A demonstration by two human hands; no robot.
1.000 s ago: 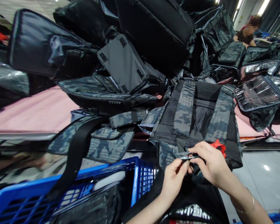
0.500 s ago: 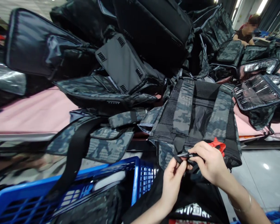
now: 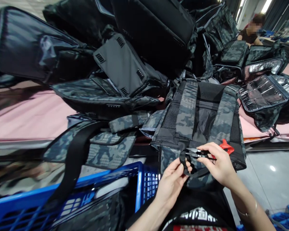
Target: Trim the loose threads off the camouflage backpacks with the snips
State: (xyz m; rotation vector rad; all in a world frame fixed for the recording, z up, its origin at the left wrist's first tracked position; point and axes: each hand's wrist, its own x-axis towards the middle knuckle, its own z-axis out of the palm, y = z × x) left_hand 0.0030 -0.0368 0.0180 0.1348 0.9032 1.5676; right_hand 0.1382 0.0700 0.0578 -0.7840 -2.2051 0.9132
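A camouflage backpack [image 3: 204, 112] lies with its two shoulder straps facing up, its lower end toward me. My left hand [image 3: 174, 176] pinches a looped black strap [image 3: 183, 158] at the backpack's lower left. In my right hand [image 3: 216, 160] is a small pair of thread snips [image 3: 197, 153], blades pointing left at the strap loop. A red ribbon [image 3: 226, 147] shows behind my right hand. Whether the blades touch the webbing is too small to tell.
Black and camouflage bags [image 3: 154, 35] are piled at the back on a pink-covered table [image 3: 26, 115]. A blue crate [image 3: 141, 186] holding a bag stands at the lower left. Another person [image 3: 251, 32] is at the far right. Camouflage pieces with a wide black strap [image 3: 74, 157] hang over the table edge.
My left hand has moved left and slightly down from the snips, and the black strap now shows as a loop. The snips' blades are more visible. The whole view has shifted slightly.
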